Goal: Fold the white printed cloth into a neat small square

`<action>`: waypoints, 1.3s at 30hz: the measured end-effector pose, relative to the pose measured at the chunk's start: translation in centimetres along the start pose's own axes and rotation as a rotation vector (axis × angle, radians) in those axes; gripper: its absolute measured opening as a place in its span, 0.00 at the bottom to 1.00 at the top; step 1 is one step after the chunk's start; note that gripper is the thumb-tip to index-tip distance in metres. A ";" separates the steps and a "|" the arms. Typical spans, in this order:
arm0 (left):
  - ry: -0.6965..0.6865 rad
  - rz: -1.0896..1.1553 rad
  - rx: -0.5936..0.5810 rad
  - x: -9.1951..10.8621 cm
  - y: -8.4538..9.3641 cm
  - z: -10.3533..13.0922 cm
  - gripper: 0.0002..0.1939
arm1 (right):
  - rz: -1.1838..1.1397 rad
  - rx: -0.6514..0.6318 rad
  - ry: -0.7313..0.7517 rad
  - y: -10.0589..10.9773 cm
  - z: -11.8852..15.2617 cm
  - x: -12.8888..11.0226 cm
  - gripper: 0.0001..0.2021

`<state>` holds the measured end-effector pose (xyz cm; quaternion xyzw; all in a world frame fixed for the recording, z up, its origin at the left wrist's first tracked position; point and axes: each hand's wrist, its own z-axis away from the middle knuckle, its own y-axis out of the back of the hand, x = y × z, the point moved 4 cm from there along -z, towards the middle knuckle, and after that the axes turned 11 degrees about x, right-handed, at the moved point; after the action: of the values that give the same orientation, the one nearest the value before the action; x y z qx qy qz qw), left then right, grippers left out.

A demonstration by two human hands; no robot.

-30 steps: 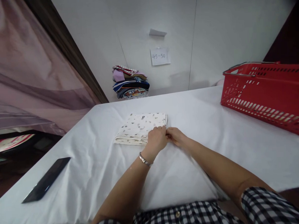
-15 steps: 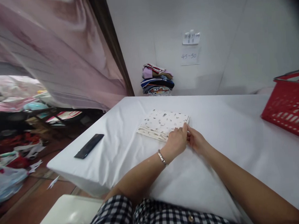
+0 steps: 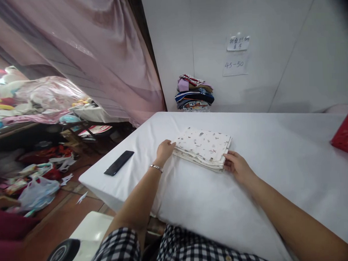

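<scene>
A white folded cloth (image 3: 202,146) with a small scattered print lies on the white-covered table (image 3: 190,198), its layers showing along the front edge. At its left front corner, my left hand (image 3: 165,151) pinches the edge between thumb and fingers. My right hand (image 3: 237,165) closes on the right front corner, fingertips partly hidden behind the layers. Left of the cloth lies a flat black rectangular object (image 3: 119,163), apart from both hands.
Folded fabrics (image 3: 194,93) are stacked beyond the table's far edge, against the wall. A red basket (image 3: 347,134) stands at the right. A pink curtain (image 3: 111,52) hangs at the left. Plastic bags (image 3: 39,192) lie on the floor, and a white stool (image 3: 91,228) is near me.
My left hand has moved from the cloth's right front corner to its left one. My right hand stays at the right corner. The view has turned left, and less of the basket shows.
</scene>
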<state>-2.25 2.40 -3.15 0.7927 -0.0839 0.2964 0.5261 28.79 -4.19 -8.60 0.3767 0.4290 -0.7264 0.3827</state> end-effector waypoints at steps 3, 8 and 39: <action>0.061 -0.023 -0.061 -1.8 -0.9 -1.3 0.20 | 0.013 0.016 0.002 0.1 -0.1 0.1 0.14; 0.083 -0.028 -0.102 -1.9 -2.1 -2.6 0.13 | 0.039 0.059 0.021 0.2 0.2 -0.1 0.17; -0.810 0.071 -0.123 3.1 -1.6 2.6 0.10 | 0.430 0.077 0.183 1.3 0.0 -1.2 0.32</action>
<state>2.00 1.34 -3.42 0.8090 -0.3292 -0.0273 0.4862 30.48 -4.33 -7.96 0.5380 0.3437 -0.6067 0.4737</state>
